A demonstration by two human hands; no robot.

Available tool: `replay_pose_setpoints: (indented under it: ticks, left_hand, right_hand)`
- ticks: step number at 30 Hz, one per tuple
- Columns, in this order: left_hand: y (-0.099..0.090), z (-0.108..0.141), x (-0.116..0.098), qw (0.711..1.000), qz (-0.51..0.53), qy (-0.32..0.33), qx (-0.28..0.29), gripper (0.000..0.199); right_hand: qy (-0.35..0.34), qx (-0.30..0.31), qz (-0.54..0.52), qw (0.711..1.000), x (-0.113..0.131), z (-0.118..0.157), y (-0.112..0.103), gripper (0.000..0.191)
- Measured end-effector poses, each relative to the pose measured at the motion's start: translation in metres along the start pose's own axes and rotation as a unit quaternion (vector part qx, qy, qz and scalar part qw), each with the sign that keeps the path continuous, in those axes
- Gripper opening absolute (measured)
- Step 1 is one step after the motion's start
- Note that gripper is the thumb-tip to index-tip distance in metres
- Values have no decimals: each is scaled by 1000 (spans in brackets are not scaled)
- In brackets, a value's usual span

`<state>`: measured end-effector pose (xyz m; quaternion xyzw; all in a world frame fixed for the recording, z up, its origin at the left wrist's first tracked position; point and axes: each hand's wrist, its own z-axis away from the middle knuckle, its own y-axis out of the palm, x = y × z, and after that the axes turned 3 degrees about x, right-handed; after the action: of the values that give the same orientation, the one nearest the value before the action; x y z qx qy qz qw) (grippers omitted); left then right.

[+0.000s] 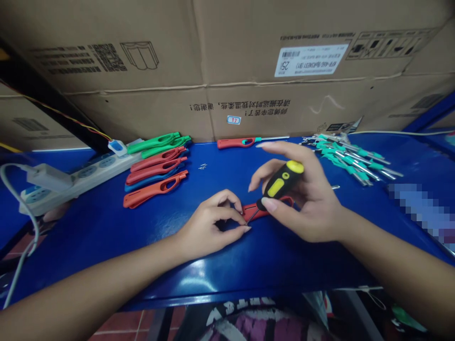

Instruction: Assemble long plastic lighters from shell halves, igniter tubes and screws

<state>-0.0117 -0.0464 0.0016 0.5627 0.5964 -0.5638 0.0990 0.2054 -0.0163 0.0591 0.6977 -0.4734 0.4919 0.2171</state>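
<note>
My right hand (pixel 309 199) holds a black and yellow screwdriver (pixel 276 188), thumb on its handle and index finger raised. The shaft slants down to the left, with its tip by my left fingertips. My left hand (pixel 216 220) is closed around the left end of a red lighter casing (pixel 252 211) on the table, thumb and index finger close to the tip. Part of the casing is hidden behind the screwdriver and my right hand. Whether a screw sits under the tip is too small to tell.
Left on the blue table (pixel 199 274) lie green casings (pixel 159 143), orange-red casings (pixel 156 189) and small screws (pixel 202 166). A power strip (pixel 88 173) stands beyond them. An assembled red lighter (pixel 234 142) lies by the cardboard box (pixel 241 61). Metal lighter rods (pixel 351 158) are heaped right.
</note>
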Motion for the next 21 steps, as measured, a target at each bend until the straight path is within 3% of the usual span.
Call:
replay_pose_setpoints:
  ticks: [2, 7, 14, 21]
  left_hand:
    - [0, -1, 1, 1000, -1, 6, 2, 6]
    - [-4, -5, 3, 999, -35, 18, -13, 40]
    - [-8, -5, 4, 998, -59, 11, -12, 43]
    - [-6, -4, 9, 996, -83, 29, 30, 46]
  right_hand:
    - [33, 12, -18, 999, 2, 0, 1, 69]
    - [15, -70, -17, 997, -2, -3, 3, 74]
    - [-6, -88, 22, 996, -10, -5, 0, 66]
    - [-17, -90, 31, 995, -15, -5, 0, 65]
